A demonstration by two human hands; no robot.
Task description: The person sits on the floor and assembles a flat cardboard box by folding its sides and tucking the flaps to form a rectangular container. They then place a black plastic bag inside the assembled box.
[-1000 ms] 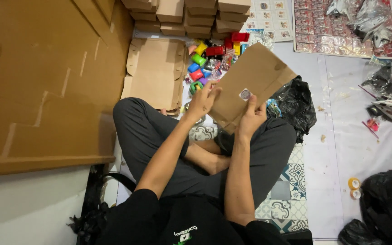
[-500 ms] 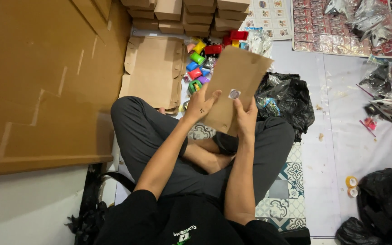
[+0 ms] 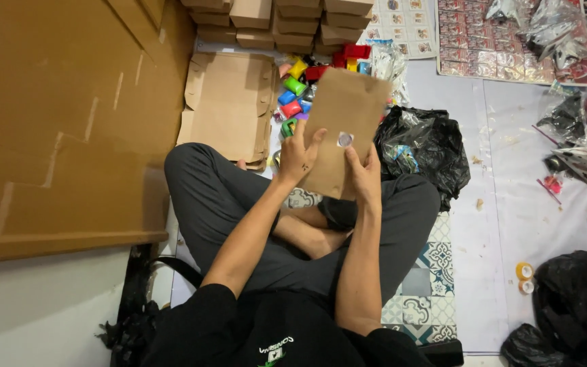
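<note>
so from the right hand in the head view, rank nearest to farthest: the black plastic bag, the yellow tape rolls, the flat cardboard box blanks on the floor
Measured from the right hand, which holds the brown cardboard piece:
1. Black plastic bag, just to the hand's right on the floor.
2. Flat cardboard box blanks, across to the left, beyond the left hand.
3. Yellow tape rolls, far right and lower, on the white sheet.

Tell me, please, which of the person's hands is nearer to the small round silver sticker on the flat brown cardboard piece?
Right. The right hand has its thumb just under the small round silver sticker; the left hand grips the flat brown cardboard piece at its left edge.
</note>
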